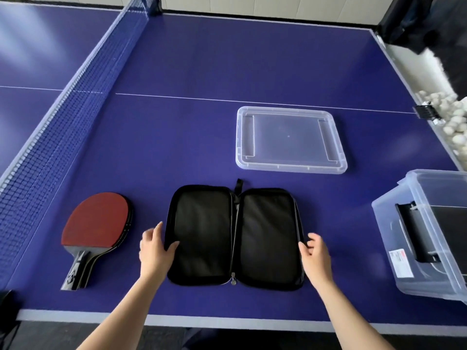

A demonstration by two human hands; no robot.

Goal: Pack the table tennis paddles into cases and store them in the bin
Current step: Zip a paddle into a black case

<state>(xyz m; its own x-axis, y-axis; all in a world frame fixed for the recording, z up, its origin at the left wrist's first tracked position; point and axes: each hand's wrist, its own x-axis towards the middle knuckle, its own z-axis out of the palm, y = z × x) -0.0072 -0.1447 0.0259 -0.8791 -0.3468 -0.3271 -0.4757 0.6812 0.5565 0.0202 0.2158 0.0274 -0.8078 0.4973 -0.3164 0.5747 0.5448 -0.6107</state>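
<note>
A black fabric case (235, 237) is lying unzipped and spread flat on the blue table (202, 59), both padded halves facing up, zipper pull sitting at the near end of the spine and a short loop tab sticking out at the far end. The left hand (154, 251) is resting at the case's left edge w/ the thumb lying on the lining and the fingers relaxed, not curled round anything. The right hand (314, 253) is hovering just beside the right edge, fingers loose and a bit blurred; can't tell if they're touching the rim. Approx. 2–3 paddles (97, 229) are sitting stacked left of the case, red rubber up, rounded blades, dark handles pointing toward the near table edge; a white logo on the top handle is too small to read. A clear plastic lid (290, 140), rounded rectangle, is lying flat beyond the case. The clear bin (429, 236) is standing at the right edge, something flat and black inside, a white sticker w/ a red patch on its wall, text illegible. The net (83, 94) is running along the left. White balls (452, 117) are piling up off the far right edge. Bare table is lying btw. case, lid and bin.
</note>
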